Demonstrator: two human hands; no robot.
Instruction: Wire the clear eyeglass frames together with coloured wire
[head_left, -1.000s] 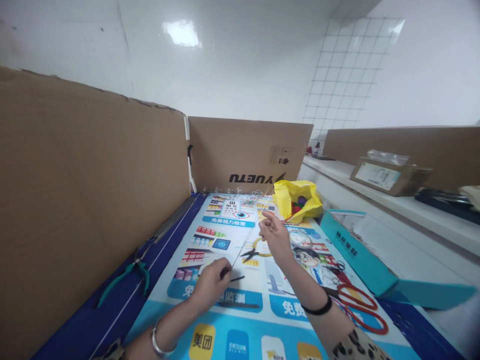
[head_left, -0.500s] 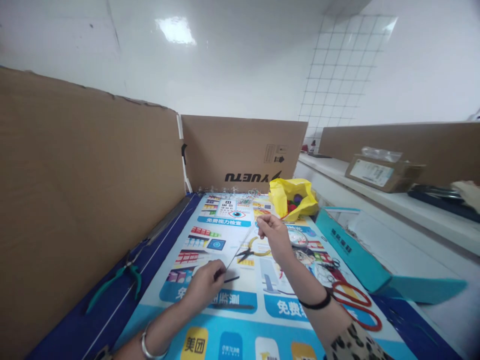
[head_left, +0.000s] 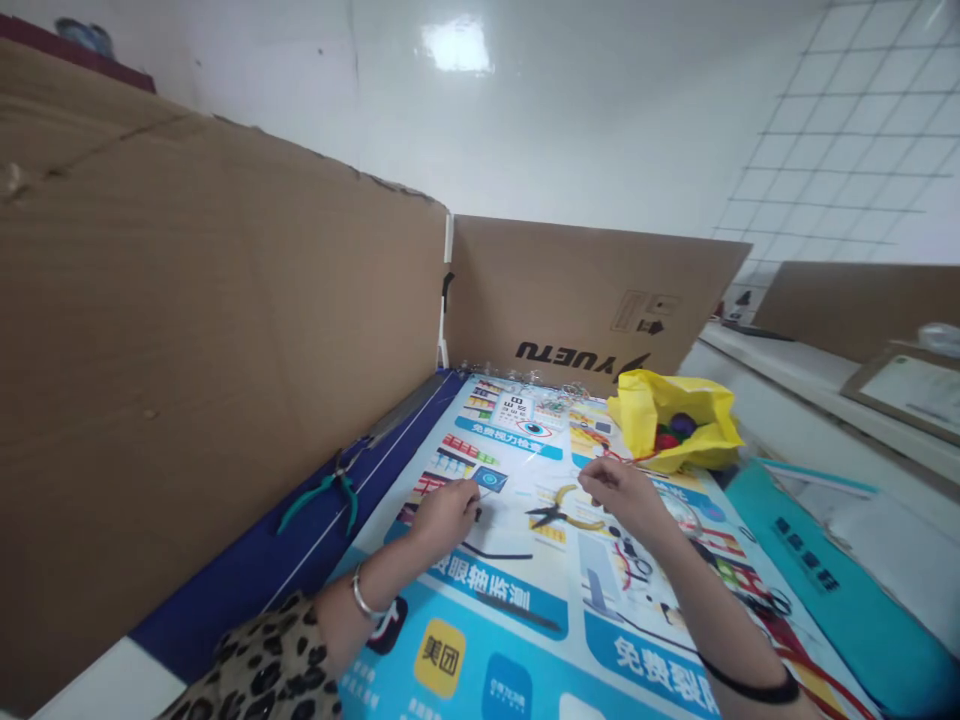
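My left hand (head_left: 448, 515) is over the middle of the printed mat (head_left: 555, 640), its thumb and fingertips pinched together. To the right, my right hand (head_left: 626, 495) is raised with its fingertips pinched as well. A thin pale strand runs between the two pinches; against the mat it is very faint. Yellow-handled pliers (head_left: 574, 512) lie partly open between the hands, nearest the right one. Below the left hand lies a thin dark strip (head_left: 499, 555).
Teal-handled pliers (head_left: 322, 500) lie on the blue border at left. At right are a yellow bag (head_left: 645, 410) with coloured balls, a teal box (head_left: 810, 560), small scissors (head_left: 772, 602) and a red-handled tool (head_left: 821, 670). Cardboard panels (head_left: 225, 350) stand left and behind.
The view has turned left, so everything sits further right. My left hand has risen nearer the right hand's height, and the strand shows less clearly.
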